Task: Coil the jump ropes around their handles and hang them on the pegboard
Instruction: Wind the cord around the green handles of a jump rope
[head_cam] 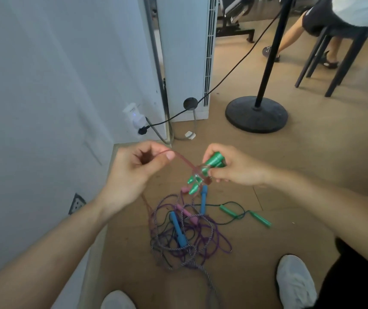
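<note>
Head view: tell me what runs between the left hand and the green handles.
A single reddish rope stretches across that gap, pinched by the left hand and reaching the green handles gripped in the right hand. The head view shows it.

The tan floor (301, 166) carries a loose tangle of jump ropes (178, 239) in purple and dark cord, with two blue handles (177, 228) and pink handles (187, 211) lying in it. Two green handles (260, 218) lie just to its right. Farther off stand a round black base (256, 114), a white unit (187, 63) and dark stool legs (343, 70); a white plug (190, 135) lies by the wall, and two white shoes (295, 284) stand nearest the camera
</note>
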Demonstrator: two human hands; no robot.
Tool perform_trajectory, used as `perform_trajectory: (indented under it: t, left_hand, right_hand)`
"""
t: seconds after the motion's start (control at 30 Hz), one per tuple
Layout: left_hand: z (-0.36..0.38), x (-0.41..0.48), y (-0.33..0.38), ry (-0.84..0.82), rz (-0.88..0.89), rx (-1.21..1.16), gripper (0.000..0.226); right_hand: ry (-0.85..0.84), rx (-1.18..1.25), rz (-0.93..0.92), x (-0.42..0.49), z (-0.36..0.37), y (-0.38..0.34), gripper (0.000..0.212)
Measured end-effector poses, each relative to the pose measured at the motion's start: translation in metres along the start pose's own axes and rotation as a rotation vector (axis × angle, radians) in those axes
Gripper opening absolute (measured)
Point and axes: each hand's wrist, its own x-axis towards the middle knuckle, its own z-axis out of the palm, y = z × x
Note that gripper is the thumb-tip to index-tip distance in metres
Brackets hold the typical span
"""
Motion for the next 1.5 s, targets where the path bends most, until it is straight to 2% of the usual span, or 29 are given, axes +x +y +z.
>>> perform_trajectory:
  t: [0.13,0.33,0.53,0.63,0.73,0.8,0.9,1.03,1.1,1.17,1.27,1.37,1.5]
  left_hand:
    - [-0.007,0.008,-0.015,0.079,-0.05,0.079,0.006]
    - [-0.012,0.01,-0.035,0.135,-0.114,0.158,0.011]
    - [0.0,0.0,-0.042,-0.016,-0.186,0.124,0.021]
    - [0.006,-0.002,-0.041,-0.034,-0.235,0.013,0.003]
    - [0.009,-0.005,-0.045,-0.033,-0.226,-0.01,0.016]
    - [0.01,-0.007,-0.049,-0.029,-0.224,0.023,0.024]
    - [0.01,-0.009,-0.054,-0.035,-0.219,0.127,0.027]
    - [0.011,-0.012,-0.048,-0.176,-0.131,0.28,0.018]
    - [0.014,-0.013,-0.035,-0.31,-0.131,0.169,0.013]
    - [0.016,-0.012,-0.02,-0.381,-0.15,0.043,0.015]
    - [0.013,-0.01,-0.01,-0.357,-0.102,-0.042,0.012]
    - [0.009,-0.006,-0.005,-0.29,-0.074,-0.076,0.012]
    - [0.006,-0.003,-0.004,-0.141,-0.09,-0.05,0.009]
  right_hand:
    - [-0.162,0.122,0.007,-0.003,0.003,-0.009,0.024]
    - [-0.301,0.674,0.075,-0.002,0.0,-0.013,0.025]
    - [-0.343,0.925,0.044,0.002,-0.002,-0.016,0.029]
    - [-0.222,1.161,0.083,0.006,-0.004,-0.017,0.04]
    - [0.059,1.389,0.141,0.01,-0.007,-0.02,0.031]
    - [0.235,1.431,0.172,0.01,-0.011,-0.022,0.02]
    - [0.407,1.462,0.209,0.011,-0.017,-0.02,0.014]
    - [0.528,1.381,0.18,0.019,-0.018,-0.006,0.031]
    - [0.54,1.199,0.151,0.021,-0.017,0.001,0.036]
    - [0.501,0.921,0.123,0.018,-0.013,0.005,0.031]
    - [0.398,0.524,0.061,0.014,-0.006,0.009,0.022]
    - [0.253,0.172,0.004,0.009,-0.001,0.008,0.023]
    - [0.049,0.066,-0.002,0.001,0.006,-0.006,0.025]
